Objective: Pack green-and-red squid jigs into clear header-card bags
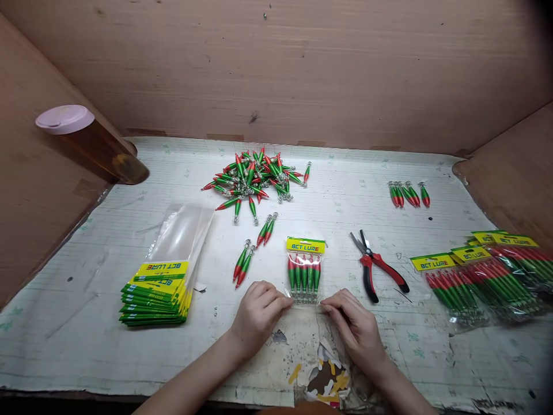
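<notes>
A clear BCT LURE packet lies in front of me, its yellow and green header away from me and several red and green lures side by side inside. My left hand pinches its near left corner between thumb and finger. The near right corner is pinched in my right hand. Two pairs of loose lures lie left of the packet, beyond my left hand. Pliers with red and black handles rest to the right, jaws apart.
A pile of lures sits at the back middle. Empty header bags are stacked at left, near a lidded bottle. Filled packets overlap at right; several lures lie behind them. Cardboard walls enclose the table.
</notes>
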`<state>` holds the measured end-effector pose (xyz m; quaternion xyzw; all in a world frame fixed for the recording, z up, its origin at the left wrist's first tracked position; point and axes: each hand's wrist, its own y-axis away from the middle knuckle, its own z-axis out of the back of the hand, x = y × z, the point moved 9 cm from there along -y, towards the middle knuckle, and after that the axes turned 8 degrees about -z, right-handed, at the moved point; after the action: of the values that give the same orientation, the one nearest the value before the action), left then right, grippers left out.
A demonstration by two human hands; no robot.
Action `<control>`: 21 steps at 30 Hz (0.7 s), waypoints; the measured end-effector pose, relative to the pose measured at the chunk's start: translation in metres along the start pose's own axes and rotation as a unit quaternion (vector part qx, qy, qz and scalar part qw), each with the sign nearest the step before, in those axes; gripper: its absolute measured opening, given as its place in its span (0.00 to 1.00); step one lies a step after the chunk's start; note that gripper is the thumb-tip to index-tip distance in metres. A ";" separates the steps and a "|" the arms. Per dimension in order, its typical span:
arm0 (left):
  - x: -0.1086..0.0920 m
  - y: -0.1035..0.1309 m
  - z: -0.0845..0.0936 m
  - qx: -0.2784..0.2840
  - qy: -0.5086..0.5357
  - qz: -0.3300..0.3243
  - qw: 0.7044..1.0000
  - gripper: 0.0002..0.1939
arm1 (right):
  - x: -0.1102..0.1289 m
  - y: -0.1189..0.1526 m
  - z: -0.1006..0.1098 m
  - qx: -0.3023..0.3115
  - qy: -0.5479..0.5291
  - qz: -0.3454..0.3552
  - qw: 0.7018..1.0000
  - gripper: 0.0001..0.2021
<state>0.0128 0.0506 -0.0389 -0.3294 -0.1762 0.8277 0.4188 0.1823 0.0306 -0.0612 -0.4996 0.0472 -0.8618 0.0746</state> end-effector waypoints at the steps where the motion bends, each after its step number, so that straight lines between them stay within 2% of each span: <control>1: 0.003 0.000 0.000 -0.001 0.006 0.021 1.000 0.06 | 0.000 -0.002 -0.001 -0.002 -0.006 -0.007 1.000 0.09; 4: 0.003 -0.002 0.001 0.009 0.010 0.026 1.000 0.06 | 0.006 -0.004 -0.008 0.017 0.001 0.027 0.999 0.05; 9: -0.010 -0.003 0.001 0.034 -0.031 -0.043 0.998 0.07 | 0.017 0.003 -0.010 0.032 0.032 0.138 0.989 0.13; 11: -0.013 -0.002 -0.001 0.045 -0.046 -0.050 0.997 0.07 | 0.017 0.005 -0.010 0.037 0.021 0.145 0.989 0.13; 13: -0.009 -0.002 -0.003 0.046 -0.036 -0.024 0.998 0.07 | 0.010 0.002 -0.010 0.040 0.000 0.102 0.994 0.10; 18: 0.014 0.004 -0.008 0.030 0.028 0.151 0.988 0.08 | -0.007 -0.006 -0.009 -0.006 -0.014 -0.030 0.999 0.08; 21: 0.019 0.008 -0.014 0.036 0.030 0.222 0.974 0.08 | -0.012 -0.007 -0.010 -0.041 -0.006 -0.082 0.996 0.08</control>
<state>0.0090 0.0614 -0.0612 -0.3695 -0.0562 0.8956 0.2413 0.1792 0.0392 -0.0751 -0.5100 0.0410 -0.8590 -0.0170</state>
